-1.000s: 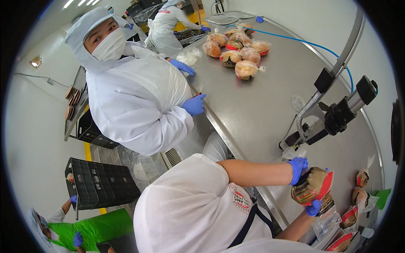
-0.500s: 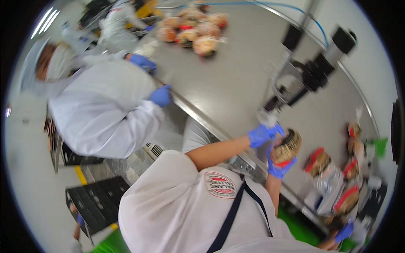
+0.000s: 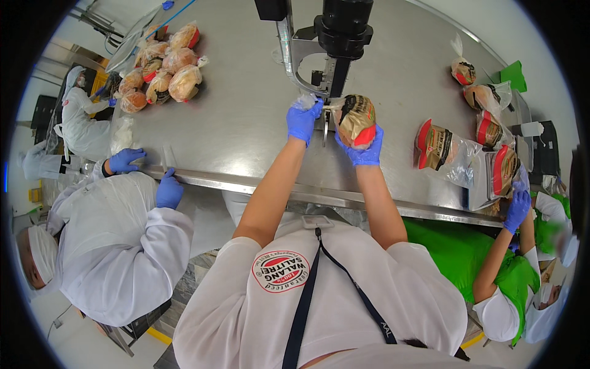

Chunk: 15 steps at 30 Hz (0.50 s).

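– blue gloves [image 3: 366,155]! what do they hold?

– one gold and red bag [image 3: 356,120], close by the front end of the black machine [image 3: 344,34]. the left hand [image 3: 303,123] is clamped on its clear end [image 3: 305,100], and the right hand [image 3: 369,146] is wrapped round its side.

– any more bags?

– a heap of bags [image 3: 163,67] sits on the shiny table [image 3: 239,129] left of the machine, and more bags [image 3: 435,146] lie right of it.
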Motion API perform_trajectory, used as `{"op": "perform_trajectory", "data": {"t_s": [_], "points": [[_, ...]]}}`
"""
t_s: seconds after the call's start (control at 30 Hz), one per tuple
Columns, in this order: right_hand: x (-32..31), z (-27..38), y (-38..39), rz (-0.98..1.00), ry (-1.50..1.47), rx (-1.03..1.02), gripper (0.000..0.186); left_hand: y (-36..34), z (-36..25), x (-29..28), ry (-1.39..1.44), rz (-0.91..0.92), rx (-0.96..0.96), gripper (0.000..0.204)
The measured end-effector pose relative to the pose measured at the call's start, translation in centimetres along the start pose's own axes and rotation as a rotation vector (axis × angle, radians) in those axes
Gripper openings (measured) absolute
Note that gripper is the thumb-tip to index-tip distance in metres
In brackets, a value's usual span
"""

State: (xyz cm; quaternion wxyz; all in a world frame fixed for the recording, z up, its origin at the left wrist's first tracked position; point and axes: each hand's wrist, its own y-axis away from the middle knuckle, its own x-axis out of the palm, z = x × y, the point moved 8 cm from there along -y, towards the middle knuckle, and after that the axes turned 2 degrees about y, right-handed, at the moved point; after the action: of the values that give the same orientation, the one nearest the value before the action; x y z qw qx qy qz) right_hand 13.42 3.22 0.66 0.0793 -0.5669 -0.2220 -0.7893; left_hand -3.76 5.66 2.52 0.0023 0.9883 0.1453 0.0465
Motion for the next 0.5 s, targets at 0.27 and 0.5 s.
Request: {"op": "perform_trajectory", "data": {"t_s": [0.27, 0.5], "points": [[-4.5, -0.2, -3.4, -0.004, -0.051, 0.077, 0.048, -1.5, 4.0, 0.0, -0.035, -0.036, -0.091, 0.005], [-1.8, -0.6, -3.1, 0.028, -0.048, 0.056, 0.046, -2.2, 4.7, -0.4, -0.01, 0.087, -0.134, 0.01]]}}
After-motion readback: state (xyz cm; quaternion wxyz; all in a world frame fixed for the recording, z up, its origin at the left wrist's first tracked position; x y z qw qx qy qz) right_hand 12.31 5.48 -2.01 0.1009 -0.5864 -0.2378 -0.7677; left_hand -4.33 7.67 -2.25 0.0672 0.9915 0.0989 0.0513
